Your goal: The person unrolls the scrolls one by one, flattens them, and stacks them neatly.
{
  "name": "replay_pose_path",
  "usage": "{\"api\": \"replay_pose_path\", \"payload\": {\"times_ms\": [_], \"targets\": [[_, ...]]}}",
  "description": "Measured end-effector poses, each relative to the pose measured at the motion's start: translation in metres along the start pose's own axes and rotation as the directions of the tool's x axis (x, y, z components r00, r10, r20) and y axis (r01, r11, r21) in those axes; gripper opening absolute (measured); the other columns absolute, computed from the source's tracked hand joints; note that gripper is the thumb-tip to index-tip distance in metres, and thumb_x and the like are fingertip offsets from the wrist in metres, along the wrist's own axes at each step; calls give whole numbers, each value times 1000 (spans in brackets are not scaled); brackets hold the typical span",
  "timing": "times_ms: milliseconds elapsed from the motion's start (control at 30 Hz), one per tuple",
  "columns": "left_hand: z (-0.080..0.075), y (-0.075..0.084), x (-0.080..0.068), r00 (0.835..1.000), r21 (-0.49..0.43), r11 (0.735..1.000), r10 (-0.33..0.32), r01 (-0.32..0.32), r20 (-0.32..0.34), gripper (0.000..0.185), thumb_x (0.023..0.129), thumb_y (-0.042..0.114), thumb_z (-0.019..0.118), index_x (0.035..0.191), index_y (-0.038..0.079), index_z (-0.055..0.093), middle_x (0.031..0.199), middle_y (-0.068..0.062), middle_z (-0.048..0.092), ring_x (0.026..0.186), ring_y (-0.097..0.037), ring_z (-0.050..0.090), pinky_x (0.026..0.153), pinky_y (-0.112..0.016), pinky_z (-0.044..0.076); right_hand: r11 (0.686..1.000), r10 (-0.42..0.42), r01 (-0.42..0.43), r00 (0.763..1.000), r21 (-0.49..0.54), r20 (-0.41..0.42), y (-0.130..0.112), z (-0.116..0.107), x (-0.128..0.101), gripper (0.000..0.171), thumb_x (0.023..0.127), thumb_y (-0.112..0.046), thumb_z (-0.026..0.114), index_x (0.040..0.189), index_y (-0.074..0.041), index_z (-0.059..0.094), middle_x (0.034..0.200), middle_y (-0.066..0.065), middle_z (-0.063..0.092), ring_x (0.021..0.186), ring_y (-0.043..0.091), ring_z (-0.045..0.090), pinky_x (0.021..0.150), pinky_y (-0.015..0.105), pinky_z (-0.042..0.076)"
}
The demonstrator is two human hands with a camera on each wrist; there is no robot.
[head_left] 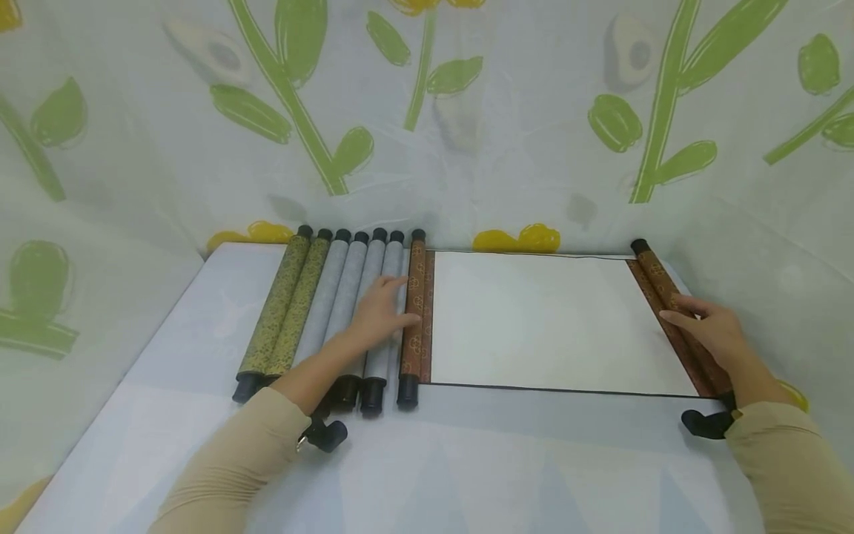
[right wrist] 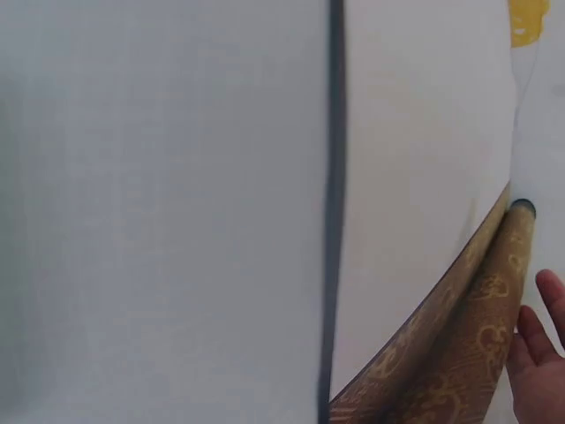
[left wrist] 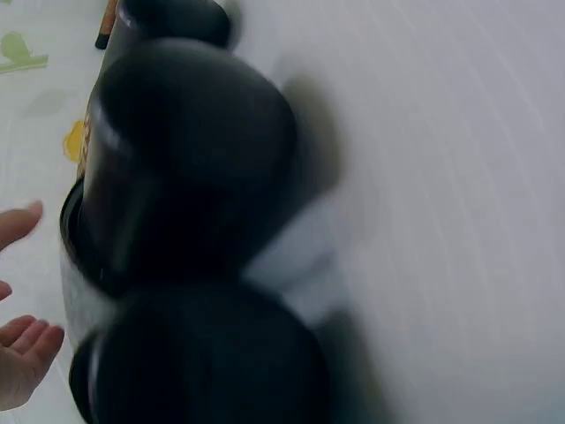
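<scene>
So you've got a pale grey cloth-covered bench (head_left: pixel 200 445) with a leaf-print fabric backdrop (head_left: pixel 467 111) all round it. Spread flat across the right half is a half-unrolled hanging scroll with a blank white paper panel (head_left: pixel 547 319); it's bordered by a brown patterned roller on its left edge (head_left: pixel 414 319) and another brown patterned roller on its right edge (head_left: pixel 674 319). Just left of that lies a row of six rolled scrolls, two olive-gold and four pale grey, with black end caps (head_left: pixel 320 311), packed side by side. Your left hand (head_left: pixel 380 311) lies flat with straight fingers, fingertips touching the left roller, gripping nothing. Your right hand (head_left: pixel 707 330) rests on the right roller, fingers relaxed and extended, not wrapped round it.
</scene>
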State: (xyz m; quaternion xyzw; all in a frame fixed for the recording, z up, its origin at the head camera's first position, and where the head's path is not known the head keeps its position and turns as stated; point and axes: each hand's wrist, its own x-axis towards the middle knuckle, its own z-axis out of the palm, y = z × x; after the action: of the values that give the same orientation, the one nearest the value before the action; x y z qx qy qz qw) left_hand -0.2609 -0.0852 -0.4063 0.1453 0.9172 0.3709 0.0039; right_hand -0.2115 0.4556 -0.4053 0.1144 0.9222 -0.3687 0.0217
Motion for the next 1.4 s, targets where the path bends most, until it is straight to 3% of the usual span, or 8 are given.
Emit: {"api": "replay_pose_path", "payload": {"times_ms": [133,233,367,533,800,1033,1167,1400], "targets": [[-9,-6,-7,999,-182,982,-49,46,-10,79,79,22,77,144,5,35,143,-21,33,128,-37,40,101,-46,40,999,8,-9,1000,50,26,-8,2,1,86,89,-51,57,148,-1,20,151,30,17,135,51,17,101,65,25],[-16,-8,-13,997,-211,977,-59,46,-58,81,79,21,77,146,7,33,142,-20,35,126,-37,43,98,-45,44,998,-23,21,999,63,38,-14,4,1,84,90,-48,58,149,-2,21,151,29,19,134,47,22,101,63,28],[-23,-10,-17,991,-186,982,-44,20,-126,82,79,18,77,146,4,32,139,-22,37,122,-38,46,94,-45,47,993,-111,109,993,52,41,-25,10,1,78,90,-42,61,147,0,27,147,29,30,111,8,48,92,26,44],[-28,-13,-20,991,-218,976,-42,13,-128,84,79,18,77,147,5,29,142,-21,34,126,-36,42,97,-47,44,986,-158,156,987,54,41,-43,18,-1,77,88,-43,63,145,-1,32,142,29,37,89,-20,38,69,3,39],[-37,-15,-27,998,-253,967,-32,15,-62,86,80,19,76,149,8,26,150,-18,26,132,-35,36,102,-48,39,967,-249,244,967,78,61,-76,31,-8,68,91,-40,61,147,-11,35,139,14,46,101,-9,46,75,5,41],[-45,-14,-34,997,-251,968,-24,5,-70,90,77,22,79,149,11,27,149,-17,30,131,-33,37,101,-47,40,945,-321,311,942,104,100,-112,48,-15,67,90,-36,63,146,-10,35,142,23,41,123,32,42,78,7,41],[-55,-11,-33,998,-212,977,-17,5,-56,90,77,20,79,149,9,26,148,-18,31,131,-34,37,102,-48,39,924,-379,369,917,100,121,-132,57,-22,66,90,-32,65,145,-8,37,141,20,44,125,33,41,84,9,38],[-72,-7,-33,1000,-176,984,-19,16,-20,93,76,20,79,150,11,23,149,-18,28,133,-36,35,103,-49,37,892,-449,435,882,125,139,-161,74,-35,65,88,-25,68,144,-10,39,142,16,46,128,33,42,103,33,38]]}}
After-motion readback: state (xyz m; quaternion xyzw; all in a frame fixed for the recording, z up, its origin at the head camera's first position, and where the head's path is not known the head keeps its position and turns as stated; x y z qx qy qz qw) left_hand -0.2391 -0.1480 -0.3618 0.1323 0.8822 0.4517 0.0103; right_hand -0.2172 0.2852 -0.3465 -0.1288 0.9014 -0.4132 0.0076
